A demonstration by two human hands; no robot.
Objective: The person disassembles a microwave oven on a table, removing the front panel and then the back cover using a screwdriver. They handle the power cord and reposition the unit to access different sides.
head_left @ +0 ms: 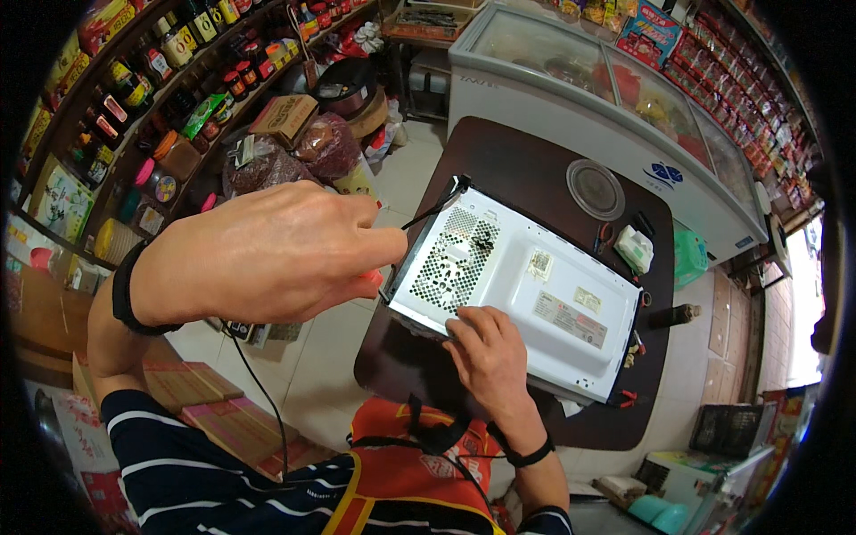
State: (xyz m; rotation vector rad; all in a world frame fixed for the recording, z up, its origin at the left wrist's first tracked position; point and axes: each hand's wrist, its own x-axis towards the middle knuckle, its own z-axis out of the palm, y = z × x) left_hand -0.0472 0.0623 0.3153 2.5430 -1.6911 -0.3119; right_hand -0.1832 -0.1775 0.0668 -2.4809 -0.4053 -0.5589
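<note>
A white microwave oven [508, 259] lies on a dark brown table [517, 152], its perforated vent panel and stuck-on labels facing up. My left hand [276, 250] is closed beside the oven's left corner. It holds what looks like a screwdriver [367, 284]; a bit of orange-red handle and a short metal shaft show below my fingers, the tip against the oven's edge. My right hand [486, 357] grips the oven's near edge, fingertips bent over the top. A black power cord [437, 207] runs from the far left corner, partly behind my left hand.
Around the oven on the table are a round glass plate [596, 189], orange-handled scissors or pliers [604, 236], a white-green packet [634, 249] and red-handled pliers [628, 398]. A glass-topped chest freezer [571, 116] stands behind. Shelves of bottles [134, 89] line the left; cartons [192, 379] lie below.
</note>
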